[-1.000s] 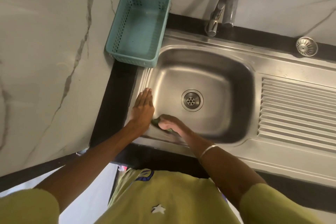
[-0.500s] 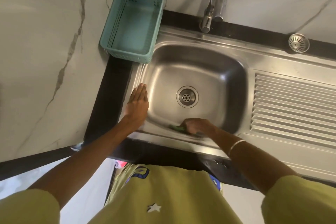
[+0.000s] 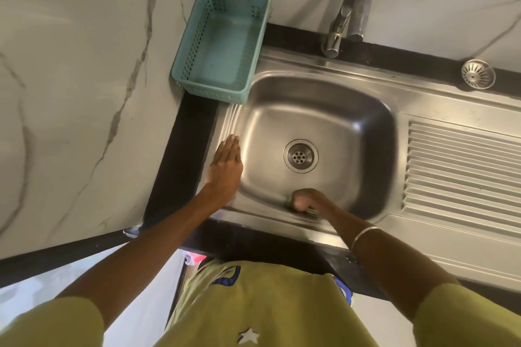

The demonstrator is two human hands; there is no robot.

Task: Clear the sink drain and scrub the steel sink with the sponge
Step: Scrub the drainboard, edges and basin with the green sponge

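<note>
Your right hand (image 3: 306,200) is curled tight round the sponge (image 3: 290,201), fingers clamped over it, so only green edges show at the left and under the knuckles. It sits low in the sink (image 3: 324,110), pressed where the near wall meets the floor, just inside the front rim.

Your left hand (image 3: 227,169) lies flat on the left rim, fingers straight and together, holding nothing. It looks like a brace, not a worker.

Key relation: the drain (image 3: 300,155) lies straight ahead of the sponge, away from your body, a bit toward the back wall w/ bare steel between them. The right hand is the nearer one to it; the left is off to the side on the rim.

The sponge's long axis can't be read, as it's mostly hidden in the fist, though the green bits suggest it runs roughly along the front wall.

The drain looks clear and the strainer (image 3: 478,74) sits well apart on the back ledge at the right, so prob. you're on the scrub step. Next stroke likely pushes fwd from the near wall toward the drain.
</note>
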